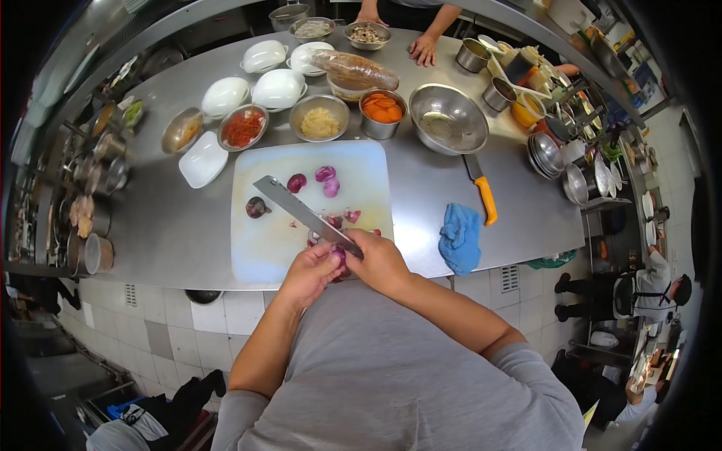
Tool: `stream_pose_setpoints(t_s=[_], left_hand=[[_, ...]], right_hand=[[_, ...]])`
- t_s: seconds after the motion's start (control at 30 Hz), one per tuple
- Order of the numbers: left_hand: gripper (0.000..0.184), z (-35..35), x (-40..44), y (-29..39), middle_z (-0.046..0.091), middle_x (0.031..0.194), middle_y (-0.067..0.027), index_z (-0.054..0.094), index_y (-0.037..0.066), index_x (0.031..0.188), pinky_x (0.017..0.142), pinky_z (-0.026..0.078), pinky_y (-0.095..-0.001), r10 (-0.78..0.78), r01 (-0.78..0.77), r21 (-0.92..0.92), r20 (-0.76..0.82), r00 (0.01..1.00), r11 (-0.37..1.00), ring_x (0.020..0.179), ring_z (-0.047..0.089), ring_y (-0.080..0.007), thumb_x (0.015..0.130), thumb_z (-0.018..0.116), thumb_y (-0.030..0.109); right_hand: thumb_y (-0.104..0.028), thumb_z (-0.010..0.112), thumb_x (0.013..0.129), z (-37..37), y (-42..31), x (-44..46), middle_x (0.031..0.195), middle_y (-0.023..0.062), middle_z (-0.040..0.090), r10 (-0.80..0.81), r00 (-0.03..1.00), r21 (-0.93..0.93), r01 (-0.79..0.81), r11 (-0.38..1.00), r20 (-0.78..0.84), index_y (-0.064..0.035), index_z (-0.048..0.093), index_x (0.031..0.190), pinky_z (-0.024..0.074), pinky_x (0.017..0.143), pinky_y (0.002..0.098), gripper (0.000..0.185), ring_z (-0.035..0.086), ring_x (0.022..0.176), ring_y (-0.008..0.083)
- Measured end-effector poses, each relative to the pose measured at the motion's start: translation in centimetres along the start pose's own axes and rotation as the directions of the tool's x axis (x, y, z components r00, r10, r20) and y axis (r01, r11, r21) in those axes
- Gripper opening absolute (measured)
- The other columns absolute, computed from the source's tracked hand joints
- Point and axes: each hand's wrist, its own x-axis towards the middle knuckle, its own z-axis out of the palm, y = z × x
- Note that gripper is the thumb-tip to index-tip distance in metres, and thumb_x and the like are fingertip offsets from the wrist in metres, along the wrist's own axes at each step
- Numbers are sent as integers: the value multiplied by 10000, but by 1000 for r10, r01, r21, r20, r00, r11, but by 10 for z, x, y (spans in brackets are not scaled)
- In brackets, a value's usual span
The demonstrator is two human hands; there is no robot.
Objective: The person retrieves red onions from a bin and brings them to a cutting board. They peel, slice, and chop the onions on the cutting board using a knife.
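Note:
My left hand [310, 275] is closed around a small purple onion [338, 255] near the front edge of the cutting board [256, 173]. In my right hand [381, 261] is a knife [297, 208] with a broad blade, which points up and to the left over the board. Its heel end is close to the onion; whether the edge touches it I cannot tell. Beyond the blade lie a peeled onion [297, 183] and two more pieces of purple onion [327, 180]. A dark, unpeeled onion [256, 207] rests on the left. Scraps of onion skin [351, 216] are scattered by my hands.
A yellow-handled knife [486, 199] and a blue cloth [460, 238] lie right of the board. Behind it stand bowls of red strips [243, 128], yellow pieces [319, 123], sliced carrots [382, 109] and a large steel bowl [449, 119]. Another person's hand [423, 50] rests on the far table edge.

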Motion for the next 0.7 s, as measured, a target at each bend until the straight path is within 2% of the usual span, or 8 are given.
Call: stream_pose_setpoints(t_s=[0.07,0.2,0.37,0.57,0.6,0.67,0.7], left_hand=[[311,0,-1,0,735,1190,-54,668,9,1341,971,588,-288,-9,9,-27,16,1000,1000,1045,701,-136,1059,717,130],[364,-1,-3,3,732,1213,-54,648,15,1402,957,588,-282,-20,21,-21,8,1000,1000,1040,700,-125,1061,712,127],[519,5,-13,16,671,1411,-51,538,37,1563,963,559,-258,4,0,-35,111,994,999,1168,661,-104,1063,672,70],[486,-11,-14,17,674,1415,-88,535,3,1550,1009,569,-318,-12,19,-56,125,992,998,1206,667,-146,1078,625,69],[486,-15,-14,18,674,1415,-88,535,3,1550,1009,569,-318,-2,8,-55,116,993,998,1206,667,-146,1078,625,69],[433,-21,-8,18,694,1368,-92,557,-15,1516,985,569,-319,72,-75,-51,-59,996,996,1199,674,-160,1093,598,62],[433,-28,-1,19,694,1368,-92,557,-15,1516,985,569,-319,79,-82,-52,-57,995,995,1199,674,-160,1093,598,62]], right_hand=[[-130,740,920,2,2,0,1029,223,748,16,1000,-33,-16,999,-17,-40,656,1239,570,790,509,341,729,939,442],[-134,745,923,2,7,-1,1046,233,750,63,998,-38,-64,997,-25,-39,665,1247,577,793,504,346,732,947,442],[-151,766,929,-3,9,1,1039,242,751,173,982,77,-168,983,-71,-35,670,1293,585,797,480,394,737,943,436],[-124,737,927,-3,13,2,1003,225,756,171,975,68,-162,984,-141,-22,692,1259,587,780,444,350,749,884,402],[-120,730,926,-4,13,3,990,219,757,200,966,62,-192,979,-162,-23,699,1245,587,775,438,335,750,869,393],[-111,715,924,-4,14,5,943,206,756,182,967,43,-177,983,-181,-20,704,1227,583,756,426,316,750,829,376],[-99,735,926,-5,14,6,932,197,763,206,961,30,-204,978,-184,1,699,1234,585,746,396,325,752,805,318]])
